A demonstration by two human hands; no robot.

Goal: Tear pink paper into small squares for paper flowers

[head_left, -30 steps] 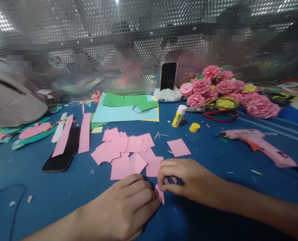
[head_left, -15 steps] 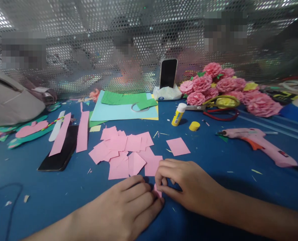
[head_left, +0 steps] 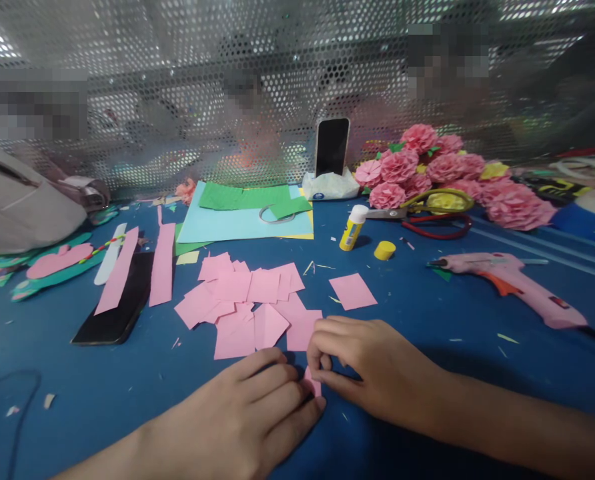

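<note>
Between my two hands is a small piece of pink paper, mostly covered by fingers. My left hand grips it from the left, fingers bent. My right hand pinches its right side with thumb and fingertips. Just beyond lies a loose pile of pink paper squares, several overlapping. One single pink square rests apart, to the right of the pile. Farther back a yellow glue stick stands upright with its white end on top, and a yellow cap lies beside it.
A pink glue gun lies at right. Behind are scissors, pink paper flowers and a phone propped on a tissue pack. A black phone under a pink strip lies at left. A perforated metal screen stands behind.
The whole view has shifted slightly, so things on the table appear a little farther left. Both hands keep nearly the same pose on the pink paper.
</note>
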